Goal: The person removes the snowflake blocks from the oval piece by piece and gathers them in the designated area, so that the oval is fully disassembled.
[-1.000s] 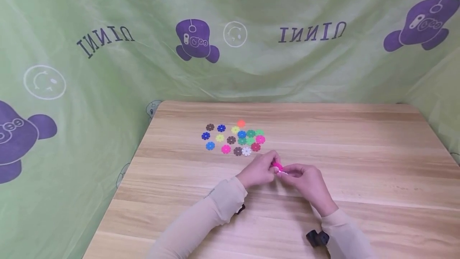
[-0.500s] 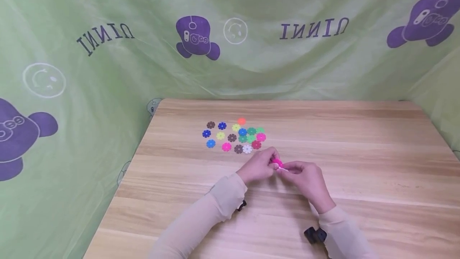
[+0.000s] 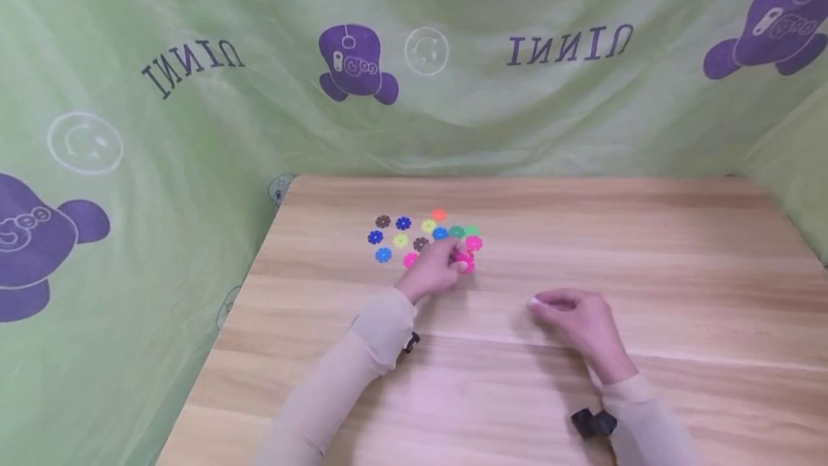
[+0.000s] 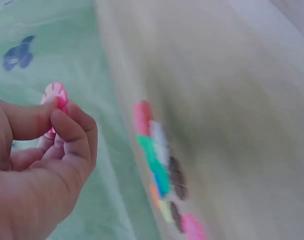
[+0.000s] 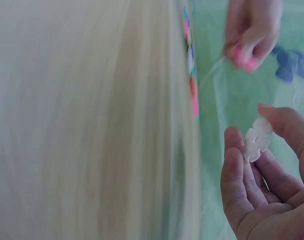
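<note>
Between thumb and forefinger my left hand (image 3: 428, 270) pinches a pink notched, flower-shaped plastic disc (image 4: 56, 92). In the head view that hand is above the near right part of the loose discs and covers some of them. Farther right, over the wooden table, my right hand (image 3: 587, 323) holds a white notched disc (image 5: 257, 140) between thumb and fingers. Only a small white edge of it shows in the head view. The two hands are apart.
Several loose discs lie flat on the table (image 3: 647, 257), among them a brown disc (image 3: 383, 221), a light blue disc (image 3: 383, 254) and an orange disc (image 3: 438, 215). A green printed cloth (image 3: 259, 113) hangs behind the table.
The hands were together at the pink and white discs and have separated. My left hand has carried the pink disc up and left over the loose discs; my right hand keeps the white one, slightly right.
</note>
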Demonstrator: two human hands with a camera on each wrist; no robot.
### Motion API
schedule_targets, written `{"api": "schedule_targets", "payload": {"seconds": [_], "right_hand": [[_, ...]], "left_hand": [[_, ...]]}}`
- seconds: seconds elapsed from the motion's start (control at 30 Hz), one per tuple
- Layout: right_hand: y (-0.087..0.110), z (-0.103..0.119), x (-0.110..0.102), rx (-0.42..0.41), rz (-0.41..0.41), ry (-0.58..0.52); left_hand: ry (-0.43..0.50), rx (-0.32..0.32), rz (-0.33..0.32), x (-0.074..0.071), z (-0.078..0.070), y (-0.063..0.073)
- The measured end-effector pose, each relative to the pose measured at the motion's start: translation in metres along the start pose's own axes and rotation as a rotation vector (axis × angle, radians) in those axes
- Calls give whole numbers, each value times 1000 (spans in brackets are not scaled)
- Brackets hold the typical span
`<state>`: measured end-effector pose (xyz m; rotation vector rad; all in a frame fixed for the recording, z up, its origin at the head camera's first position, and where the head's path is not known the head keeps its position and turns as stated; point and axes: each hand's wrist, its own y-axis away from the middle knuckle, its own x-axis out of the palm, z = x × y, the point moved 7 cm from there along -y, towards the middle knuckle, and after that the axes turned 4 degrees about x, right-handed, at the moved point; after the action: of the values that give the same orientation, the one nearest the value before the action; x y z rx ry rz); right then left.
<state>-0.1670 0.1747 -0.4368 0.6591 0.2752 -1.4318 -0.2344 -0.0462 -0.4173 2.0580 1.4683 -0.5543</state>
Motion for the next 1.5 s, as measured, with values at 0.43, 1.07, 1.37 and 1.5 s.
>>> {"api": "schedule_targets", "payload": {"seconds": [0.43,1.07,1.37,1.5], "right_hand": [[6,-16,5,35,41,-81],[9,-8,17,-4,64,-80],[8,-4,6,-55,24,-100],[8,-2,0,-92,-4,-116]], "left_hand": [[-74,16,-26,3,19,-28],[-468,84,-68,20,0,-57],[-341,170,-85,19,-12,-52],[-183,159,-10,17,-17,-42]]}}
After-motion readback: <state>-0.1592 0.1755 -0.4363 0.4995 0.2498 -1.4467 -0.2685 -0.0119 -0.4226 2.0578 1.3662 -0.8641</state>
